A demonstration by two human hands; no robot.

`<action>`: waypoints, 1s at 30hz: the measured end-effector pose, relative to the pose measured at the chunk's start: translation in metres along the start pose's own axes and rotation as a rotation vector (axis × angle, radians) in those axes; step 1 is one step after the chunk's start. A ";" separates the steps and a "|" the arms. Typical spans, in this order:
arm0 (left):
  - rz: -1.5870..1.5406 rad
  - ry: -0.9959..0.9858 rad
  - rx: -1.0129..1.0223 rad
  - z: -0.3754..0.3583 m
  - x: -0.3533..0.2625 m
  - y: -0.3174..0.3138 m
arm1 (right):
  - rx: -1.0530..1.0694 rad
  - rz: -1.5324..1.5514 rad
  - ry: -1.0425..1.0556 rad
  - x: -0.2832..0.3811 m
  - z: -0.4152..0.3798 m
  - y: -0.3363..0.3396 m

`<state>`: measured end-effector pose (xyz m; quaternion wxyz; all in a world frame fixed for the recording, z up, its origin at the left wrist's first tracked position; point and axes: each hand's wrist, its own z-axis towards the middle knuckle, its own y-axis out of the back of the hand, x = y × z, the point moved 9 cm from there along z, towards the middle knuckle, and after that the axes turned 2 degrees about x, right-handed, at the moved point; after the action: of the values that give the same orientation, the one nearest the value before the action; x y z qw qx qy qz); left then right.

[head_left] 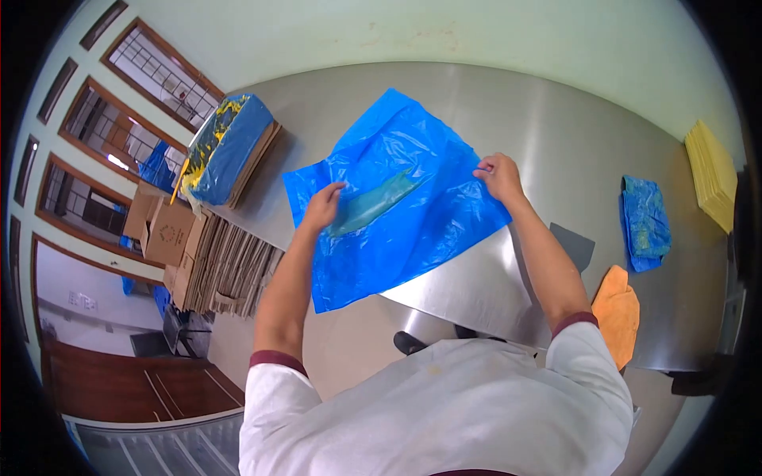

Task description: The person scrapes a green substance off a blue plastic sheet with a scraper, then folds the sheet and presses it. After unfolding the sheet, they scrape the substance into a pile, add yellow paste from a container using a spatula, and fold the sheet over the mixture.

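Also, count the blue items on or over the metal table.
3: the held sheet at centre, the folded bundle at right, and the blue-sided box at upper left. More may be hidden.

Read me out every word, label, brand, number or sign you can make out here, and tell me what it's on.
No text can be read for certain.
Cardboard box: a round printed mark with small lettering, too small and blurred to read.
Blue plastic bag: no lettering that I can make out.
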<state>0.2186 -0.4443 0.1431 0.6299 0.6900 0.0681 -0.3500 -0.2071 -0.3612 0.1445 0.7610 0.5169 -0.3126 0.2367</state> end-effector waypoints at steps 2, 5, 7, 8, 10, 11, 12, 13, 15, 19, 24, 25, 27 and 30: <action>0.056 0.094 0.031 -0.020 0.072 -0.003 | 0.014 0.001 0.008 -0.007 0.001 0.005; 0.091 0.125 -0.023 -0.031 0.084 -0.019 | 0.069 0.155 0.167 -0.025 -0.001 0.019; 0.079 0.167 -0.057 -0.038 0.079 -0.022 | 0.167 0.200 0.215 -0.035 -0.014 0.024; 0.082 0.185 -0.057 -0.036 0.076 -0.022 | 0.229 0.188 0.227 -0.034 -0.015 0.037; 0.098 0.220 -0.052 -0.038 0.073 -0.022 | 0.321 0.195 0.208 -0.040 -0.020 0.059; 0.138 0.245 -0.061 -0.039 0.069 -0.020 | 0.341 0.214 0.181 -0.048 -0.019 0.070; 0.179 0.266 -0.069 -0.040 0.062 -0.018 | 0.332 0.208 0.138 -0.059 -0.018 0.083; 0.221 0.284 -0.073 -0.043 0.054 -0.017 | 0.321 0.201 0.092 -0.074 -0.016 0.094; 0.248 0.283 -0.014 -0.048 0.035 -0.018 | 0.166 0.217 -0.033 -0.117 -0.003 0.115; 0.344 0.184 -0.061 -0.069 -0.007 -0.041 | -0.322 0.693 -0.385 -0.154 -0.010 0.105; 0.306 0.214 -0.008 -0.109 -0.057 -0.052 | -0.010 1.102 -0.496 -0.077 -0.055 -0.009; 0.284 0.256 0.038 -0.113 -0.064 -0.052 | 0.079 1.071 -0.468 -0.062 -0.063 -0.027; 0.261 0.292 0.097 -0.112 -0.076 -0.051 | 0.242 0.943 -0.452 -0.042 -0.073 -0.055; 0.316 0.276 0.152 -0.106 -0.090 -0.054 | 0.519 1.170 -0.539 -0.005 -0.086 -0.074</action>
<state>0.1647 -0.3051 0.1465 0.6078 0.7790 0.0181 -0.1531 -0.1403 -0.3072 0.0701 0.2559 0.4696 -0.6512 0.5384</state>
